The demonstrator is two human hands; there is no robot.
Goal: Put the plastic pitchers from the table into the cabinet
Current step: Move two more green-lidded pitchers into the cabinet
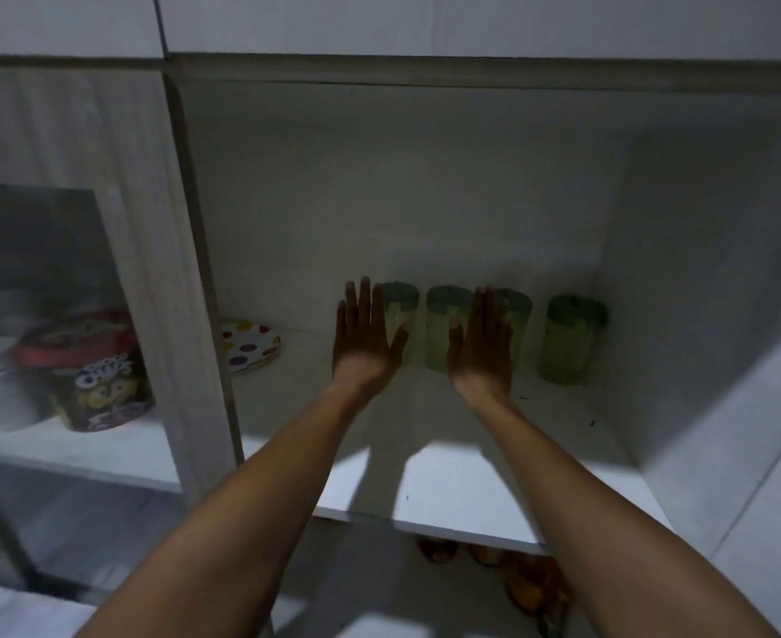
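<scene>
Dim, soft, blurred view; arm shadows fall across the brighter shelf (462, 490) front, edges warped.

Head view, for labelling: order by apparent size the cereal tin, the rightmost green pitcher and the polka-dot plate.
1. Cereal tin, largest, though it sits nearer the camera behind glass.
2. Rightmost green pitcher.
3. Polka-dot plate, smallest, partly hidden by the cabinet post.

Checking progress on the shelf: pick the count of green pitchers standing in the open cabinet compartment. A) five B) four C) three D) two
B: four green pitchers stand in a row at the back of the shelf, at and, with the left hand and right hand open in front of them.
</scene>
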